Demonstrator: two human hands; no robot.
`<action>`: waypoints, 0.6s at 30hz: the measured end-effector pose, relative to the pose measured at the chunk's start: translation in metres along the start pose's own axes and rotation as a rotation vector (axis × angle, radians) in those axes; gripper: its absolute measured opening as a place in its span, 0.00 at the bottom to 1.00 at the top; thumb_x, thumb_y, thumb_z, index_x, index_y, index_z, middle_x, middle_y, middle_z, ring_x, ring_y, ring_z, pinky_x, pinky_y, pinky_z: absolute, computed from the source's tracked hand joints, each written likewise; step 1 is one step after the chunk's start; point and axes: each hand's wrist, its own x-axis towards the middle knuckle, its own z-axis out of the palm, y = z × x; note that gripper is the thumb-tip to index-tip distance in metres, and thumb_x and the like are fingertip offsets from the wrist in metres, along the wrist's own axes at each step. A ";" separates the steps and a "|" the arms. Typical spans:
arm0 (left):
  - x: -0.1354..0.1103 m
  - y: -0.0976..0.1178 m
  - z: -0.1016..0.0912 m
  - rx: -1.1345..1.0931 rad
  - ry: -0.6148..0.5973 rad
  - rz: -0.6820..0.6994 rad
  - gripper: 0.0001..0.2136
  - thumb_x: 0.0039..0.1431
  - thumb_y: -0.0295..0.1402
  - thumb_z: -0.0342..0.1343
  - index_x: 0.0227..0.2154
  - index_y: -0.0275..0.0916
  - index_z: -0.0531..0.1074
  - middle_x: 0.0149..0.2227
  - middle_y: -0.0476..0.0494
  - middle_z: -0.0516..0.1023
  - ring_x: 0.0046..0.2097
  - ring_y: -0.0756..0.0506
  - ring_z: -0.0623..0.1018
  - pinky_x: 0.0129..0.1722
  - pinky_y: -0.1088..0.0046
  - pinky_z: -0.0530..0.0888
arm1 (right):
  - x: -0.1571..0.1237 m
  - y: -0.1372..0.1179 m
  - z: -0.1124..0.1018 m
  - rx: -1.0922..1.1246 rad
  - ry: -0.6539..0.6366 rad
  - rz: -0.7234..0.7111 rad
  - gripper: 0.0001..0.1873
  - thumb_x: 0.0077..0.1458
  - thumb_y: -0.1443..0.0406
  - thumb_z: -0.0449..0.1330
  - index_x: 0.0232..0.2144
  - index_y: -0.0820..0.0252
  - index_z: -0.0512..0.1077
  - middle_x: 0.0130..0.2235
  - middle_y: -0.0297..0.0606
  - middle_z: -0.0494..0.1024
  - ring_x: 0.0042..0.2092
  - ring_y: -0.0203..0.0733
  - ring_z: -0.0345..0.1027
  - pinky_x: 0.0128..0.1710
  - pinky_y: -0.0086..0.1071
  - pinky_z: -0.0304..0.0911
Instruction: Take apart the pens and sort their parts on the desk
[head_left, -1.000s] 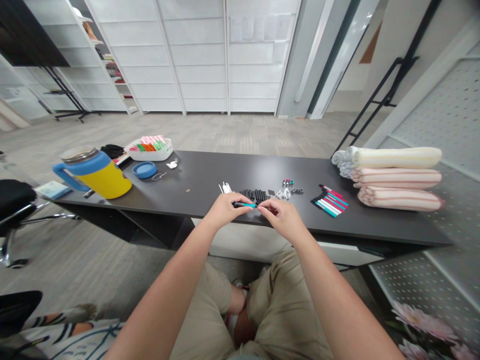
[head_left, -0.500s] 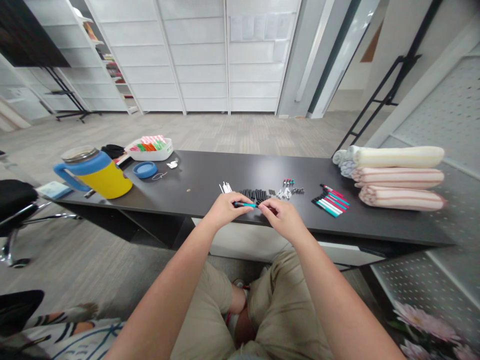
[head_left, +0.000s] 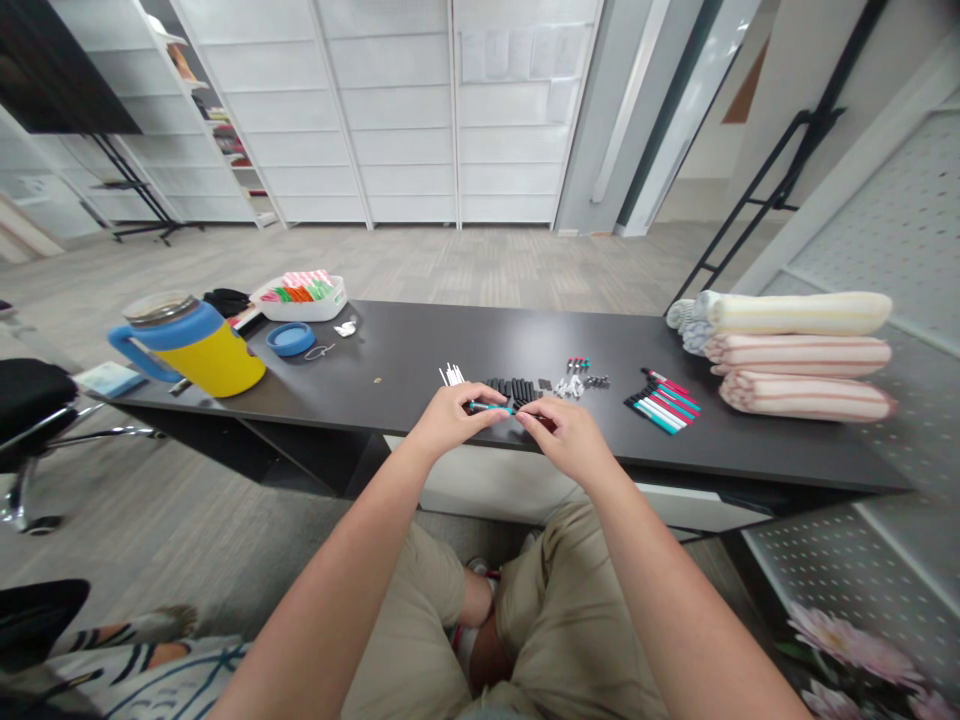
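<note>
A teal pen [head_left: 491, 407] lies level between my hands at the near edge of the dark table [head_left: 420, 345]. My left hand [head_left: 448, 420] pinches its left part. My right hand [head_left: 566, 437] is closed at its right end, fingertips pinched on a small dark piece there. Just behind my hands sits a row of black pen caps [head_left: 512, 387], a cluster of white sticks [head_left: 451, 376] and small loose pen parts [head_left: 576, 380]. To the right lies a row of finished pens [head_left: 662, 402] in teal, red and black.
A yellow jug with a blue handle [head_left: 191, 352], a blue lid [head_left: 289, 338] and a white tray of coloured items [head_left: 301, 295] stand at the table's left. Rolled striped towels [head_left: 795, 353] are stacked at the right. An office chair [head_left: 30, 410] is at far left.
Almost nothing: my hands stay at the pen, the right hand's fingers shifting slightly at its right end.
</note>
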 end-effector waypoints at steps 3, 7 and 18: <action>0.000 0.001 0.000 0.015 0.009 -0.026 0.09 0.65 0.39 0.62 0.41 0.42 0.83 0.41 0.46 0.86 0.43 0.44 0.83 0.40 0.72 0.74 | -0.001 -0.001 -0.001 0.007 0.009 0.006 0.11 0.68 0.59 0.59 0.38 0.56 0.79 0.33 0.37 0.79 0.34 0.42 0.70 0.35 0.34 0.61; 0.001 0.000 0.000 -0.038 0.007 -0.053 0.10 0.60 0.40 0.66 0.41 0.41 0.83 0.42 0.44 0.86 0.43 0.43 0.83 0.40 0.71 0.75 | -0.001 -0.002 -0.001 0.011 0.010 0.011 0.11 0.68 0.58 0.59 0.39 0.55 0.80 0.34 0.38 0.79 0.35 0.43 0.70 0.35 0.35 0.62; 0.001 -0.001 -0.001 0.016 0.010 -0.032 0.10 0.64 0.41 0.63 0.39 0.41 0.83 0.39 0.45 0.85 0.39 0.45 0.80 0.35 0.73 0.71 | -0.001 -0.001 0.000 0.027 0.048 0.024 0.11 0.68 0.58 0.60 0.39 0.56 0.80 0.35 0.39 0.79 0.35 0.42 0.71 0.36 0.35 0.62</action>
